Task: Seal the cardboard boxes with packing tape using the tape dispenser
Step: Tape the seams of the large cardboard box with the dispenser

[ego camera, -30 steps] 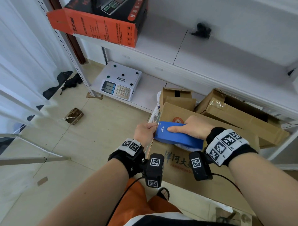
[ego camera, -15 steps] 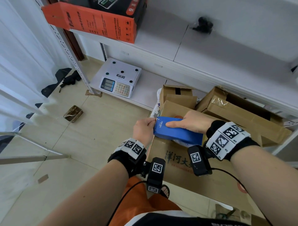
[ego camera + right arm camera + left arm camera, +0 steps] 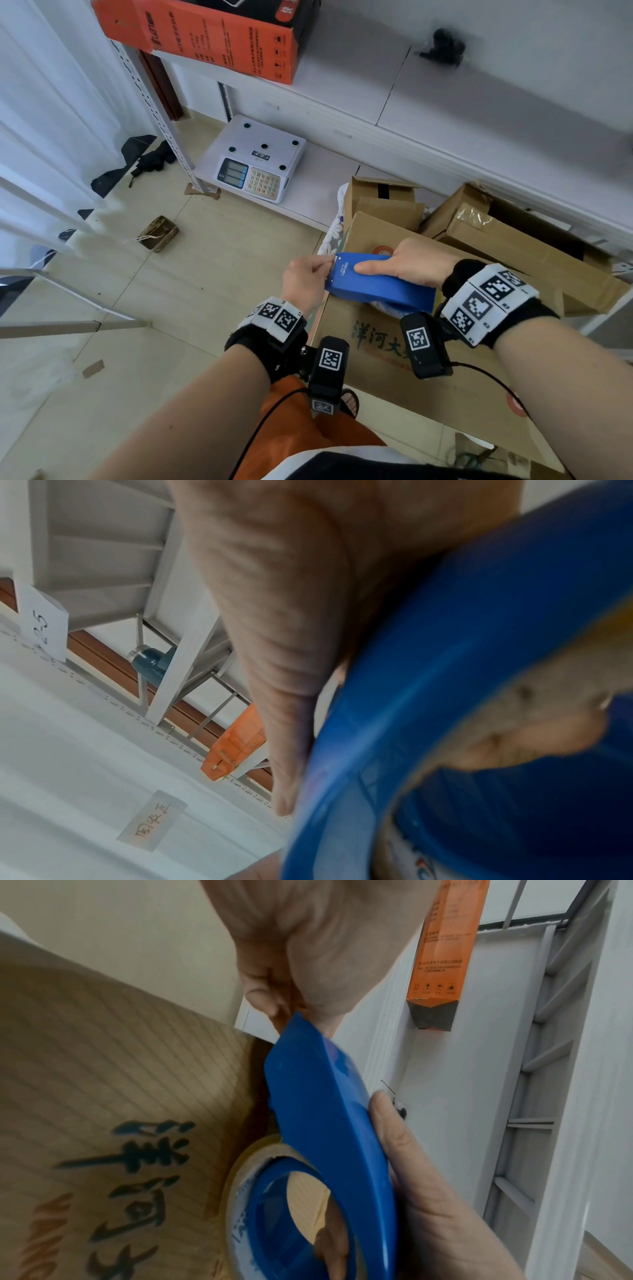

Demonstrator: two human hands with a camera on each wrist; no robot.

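A blue tape dispenser (image 3: 376, 286) lies over the near left corner of a brown cardboard box (image 3: 383, 346) printed with dark characters. My right hand (image 3: 394, 267) grips the dispenser from above, thumb along its side, fingers through the roll's core (image 3: 548, 737). My left hand (image 3: 327, 270) pinches the tape end at the dispenser's front tip (image 3: 298, 1023); the thin strip between thumb and finger is hard to make out. The roll of clear tape (image 3: 246, 1164) sits in the dispenser against the box wall (image 3: 103, 1069).
Other cardboard boxes (image 3: 383, 202) (image 3: 513, 246) stand behind, under a white shelf (image 3: 445, 120). On the low shelf board at the left rests a white scale (image 3: 260, 161). An orange carton (image 3: 222, 37) tops the shelf. Cardboard scraps (image 3: 157, 233) lie on the tiled floor.
Hardly anything has changed. Both hands stay at the dispenser on the box's left corner; the head camera has shifted a little.
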